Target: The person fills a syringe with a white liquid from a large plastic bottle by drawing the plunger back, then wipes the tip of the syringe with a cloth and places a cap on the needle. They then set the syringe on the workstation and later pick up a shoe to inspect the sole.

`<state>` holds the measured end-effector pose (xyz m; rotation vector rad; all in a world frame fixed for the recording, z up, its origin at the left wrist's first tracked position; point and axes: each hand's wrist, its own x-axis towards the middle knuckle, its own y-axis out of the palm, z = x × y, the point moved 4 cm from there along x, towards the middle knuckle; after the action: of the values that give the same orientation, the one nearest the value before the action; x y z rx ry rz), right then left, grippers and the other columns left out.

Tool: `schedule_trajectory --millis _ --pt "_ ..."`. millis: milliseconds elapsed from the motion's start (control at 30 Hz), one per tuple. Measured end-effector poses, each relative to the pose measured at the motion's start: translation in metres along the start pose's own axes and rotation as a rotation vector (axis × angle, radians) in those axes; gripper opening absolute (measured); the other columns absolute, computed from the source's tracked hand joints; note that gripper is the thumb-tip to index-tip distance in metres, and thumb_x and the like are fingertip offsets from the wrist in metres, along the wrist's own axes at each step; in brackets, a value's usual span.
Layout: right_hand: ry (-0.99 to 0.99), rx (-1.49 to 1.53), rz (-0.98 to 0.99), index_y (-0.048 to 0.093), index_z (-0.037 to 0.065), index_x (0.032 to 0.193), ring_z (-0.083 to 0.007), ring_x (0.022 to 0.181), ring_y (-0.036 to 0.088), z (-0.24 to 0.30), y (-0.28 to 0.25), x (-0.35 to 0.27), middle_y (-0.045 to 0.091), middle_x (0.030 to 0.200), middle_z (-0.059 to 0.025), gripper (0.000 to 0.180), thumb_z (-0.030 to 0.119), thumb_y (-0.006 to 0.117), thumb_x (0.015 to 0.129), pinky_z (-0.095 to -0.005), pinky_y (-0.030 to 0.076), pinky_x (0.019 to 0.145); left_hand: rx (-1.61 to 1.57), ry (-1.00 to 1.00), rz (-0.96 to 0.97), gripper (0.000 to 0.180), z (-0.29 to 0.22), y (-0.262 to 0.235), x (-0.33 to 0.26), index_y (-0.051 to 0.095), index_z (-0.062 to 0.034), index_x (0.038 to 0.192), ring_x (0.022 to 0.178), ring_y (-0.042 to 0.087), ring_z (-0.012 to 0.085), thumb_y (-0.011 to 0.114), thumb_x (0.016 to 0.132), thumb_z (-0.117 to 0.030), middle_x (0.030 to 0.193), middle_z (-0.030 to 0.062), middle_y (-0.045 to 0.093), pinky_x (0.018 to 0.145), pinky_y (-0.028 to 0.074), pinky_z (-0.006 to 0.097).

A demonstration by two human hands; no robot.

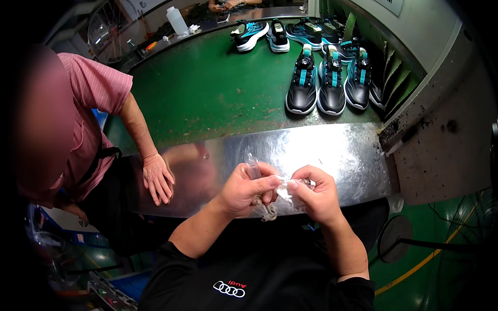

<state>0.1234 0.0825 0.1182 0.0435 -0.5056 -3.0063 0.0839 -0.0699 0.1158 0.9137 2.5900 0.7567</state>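
Observation:
My left hand (248,187) and my right hand (315,193) are close together over the shiny metal edge of the table (332,155). Both pinch a small clear plastic bag (282,187) held between them. A pale cord or lace piece (267,211) hangs below my left hand. What is inside the bag is too small to tell.
A co-worker in a pink shirt stands at the left, one hand (158,178) resting flat on the metal strip. Several black and teal sneakers (328,80) stand on the green conveyor (207,93). A white bottle (177,20) sits far back. A round stool (394,238) is at the lower right.

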Motion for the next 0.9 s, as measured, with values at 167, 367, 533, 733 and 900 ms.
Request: schedule_trajectory --millis 167,367,533,733,900 --pt "-0.031 0.167 -0.08 0.057 0.002 0.084 -0.0035 0.065 0.048 -0.007 -0.003 0.0 0.056 0.074 0.0002 0.007 0.008 0.06 0.085 -0.0177 0.038 0.057 -0.263 0.055 0.089 0.01 -0.003 0.001 -0.001 0.06 -0.0048 0.095 0.06 0.057 0.0186 0.053 0.089 -0.01 0.057 0.0046 0.054 0.052 0.045 0.028" --pt "0.009 0.259 0.011 0.054 0.002 0.091 -0.0031 0.066 0.046 -0.012 0.002 -0.002 0.054 0.076 0.001 0.009 0.01 0.057 0.088 -0.0176 0.037 0.058 -0.272 0.081 0.05 0.012 -0.006 -0.008 0.0 0.058 -0.0049 0.096 0.064 0.058 0.0196 0.05 0.091 -0.012 0.064 0.0057 0.053 0.051 0.045 0.028" --pt "-0.007 0.212 0.049 0.053 0.002 0.093 -0.0024 0.065 0.044 -0.02 0.003 -0.005 0.053 0.076 0.0021 0.012 0.014 0.056 0.09 -0.017 0.035 0.058 -0.309 0.159 0.066 0.01 -0.016 -0.009 0.005 0.061 -0.0044 0.092 0.064 0.06 0.0162 0.056 0.089 -0.012 0.077 0.0078 0.06 0.051 0.047 0.027" --pt "-0.023 0.271 0.073 0.051 0.003 0.093 -0.0017 0.065 0.042 -0.022 0.004 -0.006 0.051 0.074 0.0028 0.012 0.014 0.054 0.091 -0.0166 0.034 0.057 -0.339 0.138 0.045 0.011 -0.018 -0.009 0.003 0.061 -0.0037 0.092 0.066 0.06 0.0155 0.055 0.09 -0.012 0.084 0.0094 0.062 0.05 0.046 0.026" --pt "-0.007 0.22 0.062 0.051 0.003 0.092 -0.0016 0.066 0.042 -0.02 0.004 -0.007 0.051 0.076 0.0025 0.014 0.016 0.054 0.091 -0.0168 0.034 0.058 -0.324 0.114 0.001 0.011 -0.019 -0.011 0.004 0.059 -0.0035 0.091 0.065 0.06 0.0147 0.055 0.09 -0.013 0.086 0.0102 0.062 0.05 0.046 0.026"
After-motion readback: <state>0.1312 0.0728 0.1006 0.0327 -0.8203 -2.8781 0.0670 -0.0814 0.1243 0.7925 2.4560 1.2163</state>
